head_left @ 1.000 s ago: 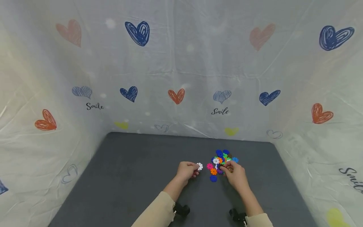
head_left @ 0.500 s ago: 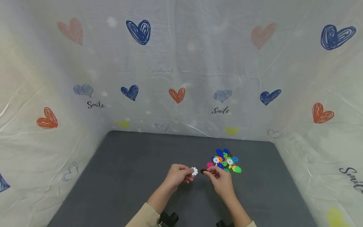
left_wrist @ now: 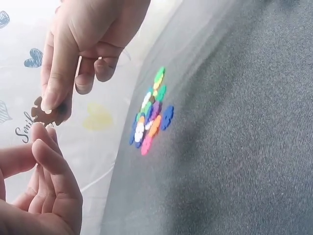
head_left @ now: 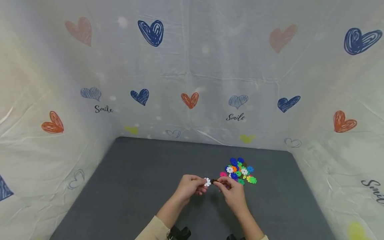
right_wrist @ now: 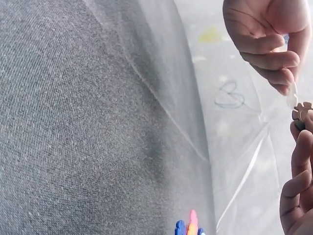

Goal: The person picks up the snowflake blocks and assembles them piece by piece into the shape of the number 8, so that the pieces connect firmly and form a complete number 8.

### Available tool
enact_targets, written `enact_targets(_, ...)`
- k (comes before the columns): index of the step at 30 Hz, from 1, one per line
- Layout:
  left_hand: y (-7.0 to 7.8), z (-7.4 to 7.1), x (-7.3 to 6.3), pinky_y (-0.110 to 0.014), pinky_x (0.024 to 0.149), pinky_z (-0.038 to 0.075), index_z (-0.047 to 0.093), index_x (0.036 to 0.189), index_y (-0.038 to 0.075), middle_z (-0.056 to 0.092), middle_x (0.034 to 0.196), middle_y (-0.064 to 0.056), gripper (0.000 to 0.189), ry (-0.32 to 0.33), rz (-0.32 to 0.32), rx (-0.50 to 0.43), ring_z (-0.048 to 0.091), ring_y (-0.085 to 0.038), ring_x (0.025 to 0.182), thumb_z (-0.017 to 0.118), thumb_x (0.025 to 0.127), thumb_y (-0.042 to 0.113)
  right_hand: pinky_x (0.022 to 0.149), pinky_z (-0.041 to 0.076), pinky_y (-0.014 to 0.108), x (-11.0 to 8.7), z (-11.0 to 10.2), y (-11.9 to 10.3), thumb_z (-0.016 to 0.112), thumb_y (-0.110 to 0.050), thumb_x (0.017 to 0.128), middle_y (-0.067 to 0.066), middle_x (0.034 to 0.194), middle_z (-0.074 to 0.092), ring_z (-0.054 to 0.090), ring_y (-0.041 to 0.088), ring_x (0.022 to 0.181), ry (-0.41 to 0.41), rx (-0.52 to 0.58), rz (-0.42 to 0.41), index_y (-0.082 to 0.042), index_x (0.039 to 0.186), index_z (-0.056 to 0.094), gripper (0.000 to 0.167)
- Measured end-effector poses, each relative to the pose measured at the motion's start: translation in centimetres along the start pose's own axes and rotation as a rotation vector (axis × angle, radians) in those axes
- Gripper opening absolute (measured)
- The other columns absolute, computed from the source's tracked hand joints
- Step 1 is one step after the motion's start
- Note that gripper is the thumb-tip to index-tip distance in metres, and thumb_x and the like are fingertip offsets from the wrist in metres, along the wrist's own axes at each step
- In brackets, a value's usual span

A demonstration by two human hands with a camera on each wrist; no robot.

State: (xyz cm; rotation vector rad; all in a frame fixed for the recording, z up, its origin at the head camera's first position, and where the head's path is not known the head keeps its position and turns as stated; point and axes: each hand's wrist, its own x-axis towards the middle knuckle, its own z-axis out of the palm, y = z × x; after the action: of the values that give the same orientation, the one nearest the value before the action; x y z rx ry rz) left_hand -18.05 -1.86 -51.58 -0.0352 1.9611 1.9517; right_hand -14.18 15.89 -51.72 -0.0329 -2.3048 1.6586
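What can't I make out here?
Head view: part of the brown disc, behind the right hand; whether it joins the white disc, too small.
Left wrist view: most of the white disc, behind the left hand.
Right wrist view: most of the disc pile, cut by bottom edge.

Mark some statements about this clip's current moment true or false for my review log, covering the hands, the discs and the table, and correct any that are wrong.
1. The left hand pinches a white disc. True.
2. The right hand pinches a pink disc. False: it pinches a brown disc.
3. A pile of colorful discs lies on the dark gray table. True.
4. That pile sits on the left half of the table. False: it is on the right half.
5. The cloth behind the table has hearts printed on it. True.
6. Both held discs lie flat on the table. False: the hands hold them up above it.
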Motion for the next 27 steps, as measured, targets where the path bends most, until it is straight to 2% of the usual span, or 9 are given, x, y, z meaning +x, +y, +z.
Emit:
enact_targets(4,0.1,0.0,-0.1,-0.02,0.054,0.053,0.073,0.098,-0.004,0.073,0.074,-0.005,0.022,-0.022,-0.035,-0.047,0.065,-0.007,0.06,0.072,0.093,0.018,0.051,0.045,0.023,-0.2,-0.4,-1.1,0.078,-0.003,0.085,0.009,0.072,0.068,0.062,0.019,0.059,-0.027,0.062,0.008,-0.002,0.087,0.071,0.008)
enact_targets(8,0.2,0.1,-0.1,-0.019,0.054,0.053,0.072,0.1,-0.005,0.072,0.073,-0.004,0.023,-0.042,-0.064,-0.112,0.064,-0.006,0.06,0.072,0.093,0.017,0.054,0.05,0.027,0.0,-0.6,-0.5,0.078,-0.004,0.087,0.01,0.077,0.07,0.062,0.014,0.061,-0.065,0.121,0.014,0.0,0.09,0.071,0.008)
enact_targets(11,0.3,0.1,-0.3,-0.02,0.054,0.053,0.071,0.099,-0.005,0.072,0.073,-0.005,0.022,-0.035,-0.06,-0.121,0.064,-0.006,0.06,0.072,0.093,0.016,0.058,0.054,0.028,0.2,-0.4,0.6,0.078,-0.003,0.086,0.01,0.078,0.071,0.063,0.015,0.063,-0.064,0.108,0.011,-0.003,0.091,0.074,0.007)
enact_targets(15,0.4,0.2,-0.6,-0.02,0.054,0.053,0.071,0.096,-0.006,0.072,0.072,-0.006,0.021,-0.012,-0.036,-0.101,0.065,-0.007,0.059,0.073,0.093,0.015,0.056,0.054,0.026,0.4,-0.1,2.0,0.082,-0.005,0.082,0.005,0.077,0.072,0.064,0.014,0.065,-0.027,0.024,-0.07,-0.01,0.089,0.077,0.01)
enact_targets(18,0.4,0.4,-0.7,-0.02,0.053,0.053,0.071,0.095,-0.007,0.071,0.071,-0.006,0.019,0.001,-0.032,-0.113,0.064,-0.007,0.057,0.072,0.093,0.013,0.057,0.055,0.025,0.4,-0.2,2.2,0.084,-0.009,0.081,0.0,0.077,0.073,0.065,0.011,0.066,-0.027,-0.002,-0.111,-0.015,0.087,0.077,0.011)
enact_targets(22,0.3,0.6,-0.5,-0.019,0.051,0.052,0.07,0.091,-0.006,0.071,0.069,-0.005,0.017,0.007,-0.03,-0.116,0.063,-0.006,0.056,0.072,0.092,0.01,0.056,0.054,0.025,0.4,-0.4,2.2,0.084,-0.014,0.082,0.0,0.073,0.071,0.065,0.011,0.063,-0.048,0.028,-0.083,-0.017,0.086,0.077,0.008)
enact_targets(27,0.1,0.8,-0.5,-0.02,0.051,0.053,0.07,0.089,-0.006,0.071,0.068,-0.005,0.016,0.001,-0.019,-0.102,0.063,-0.006,0.055,0.071,0.092,0.009,0.054,0.051,0.025,0.4,-0.5,1.9,0.083,-0.019,0.083,0.013,0.073,0.07,0.063,0.014,0.061,-0.077,0.071,-0.026,-0.014,0.088,0.079,0.008)
